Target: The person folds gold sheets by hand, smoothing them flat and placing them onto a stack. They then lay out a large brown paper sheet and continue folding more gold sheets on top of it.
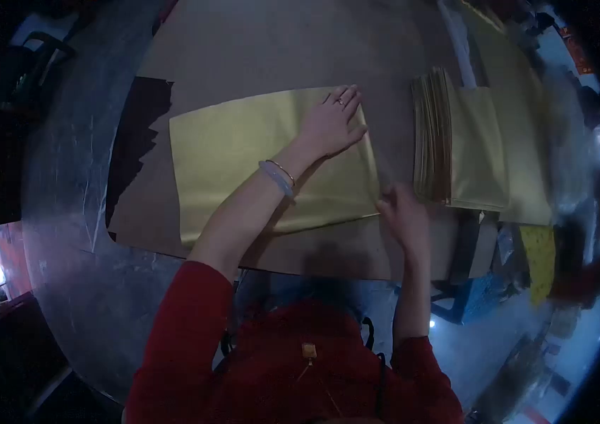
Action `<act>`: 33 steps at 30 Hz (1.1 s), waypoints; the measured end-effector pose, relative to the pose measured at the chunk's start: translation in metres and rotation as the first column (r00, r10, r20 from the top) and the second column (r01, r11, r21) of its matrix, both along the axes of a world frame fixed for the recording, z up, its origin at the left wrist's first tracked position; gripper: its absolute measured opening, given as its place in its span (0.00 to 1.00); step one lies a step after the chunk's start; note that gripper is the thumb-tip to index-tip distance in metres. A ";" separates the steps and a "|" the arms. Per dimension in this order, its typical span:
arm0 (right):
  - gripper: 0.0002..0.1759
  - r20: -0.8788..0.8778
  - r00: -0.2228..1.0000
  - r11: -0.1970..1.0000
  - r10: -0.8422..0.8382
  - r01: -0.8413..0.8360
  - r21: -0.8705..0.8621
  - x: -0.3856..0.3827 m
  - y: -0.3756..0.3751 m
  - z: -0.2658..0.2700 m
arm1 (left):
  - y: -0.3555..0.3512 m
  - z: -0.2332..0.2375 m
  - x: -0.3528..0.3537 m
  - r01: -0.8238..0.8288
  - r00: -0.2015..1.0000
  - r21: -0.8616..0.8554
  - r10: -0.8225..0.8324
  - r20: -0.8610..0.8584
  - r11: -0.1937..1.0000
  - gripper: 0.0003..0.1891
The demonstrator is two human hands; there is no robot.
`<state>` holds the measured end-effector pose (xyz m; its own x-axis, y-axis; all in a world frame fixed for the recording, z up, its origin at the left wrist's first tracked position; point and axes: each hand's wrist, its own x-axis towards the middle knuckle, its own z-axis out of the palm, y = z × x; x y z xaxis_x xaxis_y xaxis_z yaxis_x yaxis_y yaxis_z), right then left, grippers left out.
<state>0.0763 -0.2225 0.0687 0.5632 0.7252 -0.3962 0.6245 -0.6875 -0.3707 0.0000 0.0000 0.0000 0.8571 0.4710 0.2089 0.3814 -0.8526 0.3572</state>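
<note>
A yellow-gold sheet (236,152) with a smooth, slightly shiny surface lies flat on the brown board in front of me. My left hand (331,124) rests on its upper right part, palm down and fingers stretched toward the far corner. At the sheet's lower right corner is my right hand (400,212), fingers bent and closed at the edge. Whether it pinches the sheet's corner or something else, I cannot make out. The sheet's right edge shows a narrow raised or folded strip running between the two hands.
A thick stack of folded gold sheets (480,152) stands right of my hands, on a larger gold piece (526,127). Brown board (271,42) covers the table, with a torn dark patch (141,141) at left. Below the right edge sits a blue crate (471,300).
</note>
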 end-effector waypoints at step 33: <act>0.27 0.297 0.935 0.821 0.193 -0.320 0.474 0.024 0.131 -0.050 | -0.007 0.000 -0.001 -0.009 0.960 -0.074 0.030 0.280 0.997 0.33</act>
